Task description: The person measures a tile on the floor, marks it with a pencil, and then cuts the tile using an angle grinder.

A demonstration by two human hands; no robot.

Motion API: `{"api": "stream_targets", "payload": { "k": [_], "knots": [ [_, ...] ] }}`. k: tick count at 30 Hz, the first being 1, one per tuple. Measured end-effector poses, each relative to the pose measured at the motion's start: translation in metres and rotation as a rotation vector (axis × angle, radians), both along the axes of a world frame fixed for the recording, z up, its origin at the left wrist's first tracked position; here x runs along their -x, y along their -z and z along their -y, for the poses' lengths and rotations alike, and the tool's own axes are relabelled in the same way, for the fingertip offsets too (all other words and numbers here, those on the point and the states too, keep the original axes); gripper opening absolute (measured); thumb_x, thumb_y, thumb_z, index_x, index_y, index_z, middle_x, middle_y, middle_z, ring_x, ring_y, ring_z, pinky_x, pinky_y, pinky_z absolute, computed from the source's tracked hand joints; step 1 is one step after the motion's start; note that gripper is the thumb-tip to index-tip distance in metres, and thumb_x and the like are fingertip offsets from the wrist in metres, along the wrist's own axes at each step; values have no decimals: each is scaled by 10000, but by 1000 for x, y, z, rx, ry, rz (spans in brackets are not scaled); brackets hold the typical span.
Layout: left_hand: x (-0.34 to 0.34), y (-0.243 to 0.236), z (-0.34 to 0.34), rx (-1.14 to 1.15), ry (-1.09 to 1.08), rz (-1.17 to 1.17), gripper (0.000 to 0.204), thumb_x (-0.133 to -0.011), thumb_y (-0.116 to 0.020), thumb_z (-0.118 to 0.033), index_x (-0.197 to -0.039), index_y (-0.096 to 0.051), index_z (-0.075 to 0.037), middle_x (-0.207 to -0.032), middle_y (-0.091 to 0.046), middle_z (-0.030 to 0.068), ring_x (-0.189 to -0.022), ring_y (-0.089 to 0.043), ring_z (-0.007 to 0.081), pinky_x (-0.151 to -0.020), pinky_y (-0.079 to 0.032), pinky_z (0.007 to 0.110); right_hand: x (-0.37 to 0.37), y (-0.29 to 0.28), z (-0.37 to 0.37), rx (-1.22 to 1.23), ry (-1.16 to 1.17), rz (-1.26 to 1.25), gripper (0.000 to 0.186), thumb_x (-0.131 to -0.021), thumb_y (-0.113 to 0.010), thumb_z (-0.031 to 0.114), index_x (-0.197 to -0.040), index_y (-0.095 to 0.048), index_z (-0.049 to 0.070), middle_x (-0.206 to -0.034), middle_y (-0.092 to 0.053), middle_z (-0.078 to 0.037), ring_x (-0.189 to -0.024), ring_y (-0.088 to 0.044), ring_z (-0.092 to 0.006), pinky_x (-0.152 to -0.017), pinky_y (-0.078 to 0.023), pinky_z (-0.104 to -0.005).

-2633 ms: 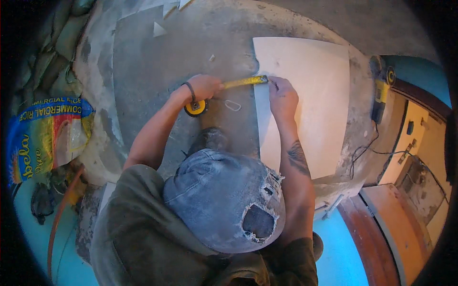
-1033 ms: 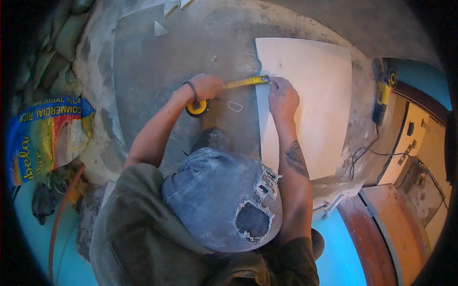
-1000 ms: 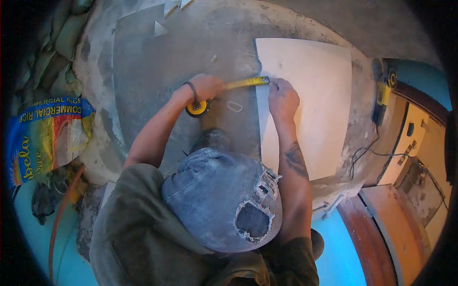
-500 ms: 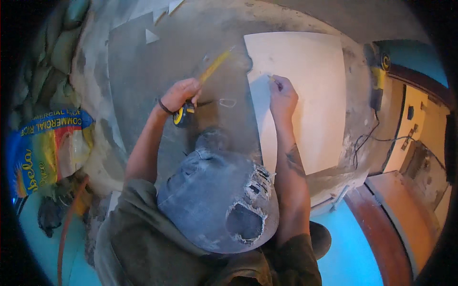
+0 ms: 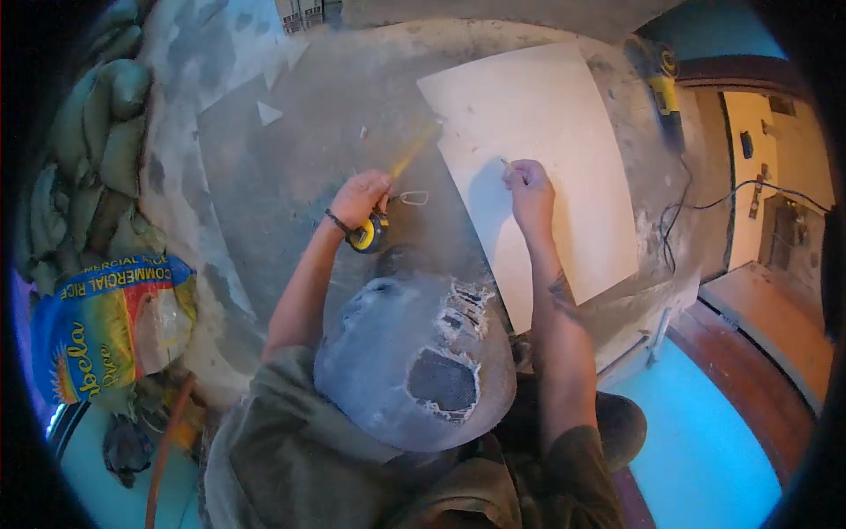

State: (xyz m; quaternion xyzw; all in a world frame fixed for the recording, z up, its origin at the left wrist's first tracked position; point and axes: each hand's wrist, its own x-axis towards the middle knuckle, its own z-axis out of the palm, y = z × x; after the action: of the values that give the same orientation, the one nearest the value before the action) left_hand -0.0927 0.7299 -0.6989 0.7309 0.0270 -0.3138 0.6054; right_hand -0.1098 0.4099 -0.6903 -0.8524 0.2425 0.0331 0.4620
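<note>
My left hand (image 5: 357, 198) is closed on a yellow-and-black tape measure (image 5: 370, 233), its blade (image 5: 413, 150) sticking out blurred toward the white board (image 5: 589, 128), which lies at right on the grey concrete surface (image 5: 269, 159). My right hand (image 5: 530, 189) pinches a small thin pencil-like stick (image 5: 505, 162) over the board, casting a shadow on it. A light metal loop (image 5: 414, 197) is beside my left hand. My knee (image 5: 370, 353) in torn grey jeans is below my hands.
Stacked sacks (image 5: 123, 97) and a colourful printed bag (image 5: 66, 331) line the left. An orange hose (image 5: 172, 423) runs below them. A yellow-and-black grinder (image 5: 661, 97) with a black cord (image 5: 671, 212) lies at the right, near wooden steps (image 5: 767, 326). Small white scraps (image 5: 267, 114) are at top left.
The tape blade has left my right fingers and swung away upward. My right hand now pinches the small stick over the board. The view has shifted, and the board appears turned.
</note>
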Motion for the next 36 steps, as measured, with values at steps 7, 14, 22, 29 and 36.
{"api": "stream_targets", "payload": {
  "k": [7, 14, 22, 29, 36],
  "knots": [
    [2, 10, -3, -202, 106, 106, 361, -1012, -472, -337, -829, -586, -49, -622, -532, 12, -606, -543, 138, -606, -447, 315, 17, 13, -18, -269, -44, -47, 200, -934, -558, 126, -1079, -592, -7, -864, -691, -82, -744, -642, -112, -693, -516, -260],
    [9, 31, -44, -617, -34, 933, 239, -995, -481, -212, -906, -593, -21, -775, -582, 86, -669, -574, 189, -635, -477, 353, 15, 16, -31, 144, -279, -8, 164, -910, -590, 169, -1014, -600, 43, -857, -681, -135, -783, -667, -220, -733, -526, -350],
    [-25, 35, -48, -389, -522, 381, 340, -1013, -467, -310, -909, -602, -15, -691, -573, 60, -645, -575, 153, -600, -474, 329, -7, -20, 55, 199, -527, -53, 218, -851, -627, 229, -972, -641, 49, -949, -676, -152, -896, -653, -322, -800, -512, -414],
    [-52, 62, -43, -530, -378, 424, 370, -1015, -449, -334, -948, -631, -19, -742, -624, 92, -672, -613, 208, -643, -496, 375, -3, -152, 226, 700, -586, -454, 234, -838, -586, 188, -1002, -671, 43, -913, -691, -179, -839, -670, -336, -760, -516, -466],
    [-63, 78, -54, -767, -192, 477, 348, -958, -526, -317, -1054, -662, -11, -942, -670, 196, -823, -633, 370, -737, -496, 463, 151, -153, 270, 826, -616, -425, 283, -845, -555, 195, -1080, -656, 74, -966, -690, -191, -877, -680, -351, -744, -530, -488]
  ]
}}
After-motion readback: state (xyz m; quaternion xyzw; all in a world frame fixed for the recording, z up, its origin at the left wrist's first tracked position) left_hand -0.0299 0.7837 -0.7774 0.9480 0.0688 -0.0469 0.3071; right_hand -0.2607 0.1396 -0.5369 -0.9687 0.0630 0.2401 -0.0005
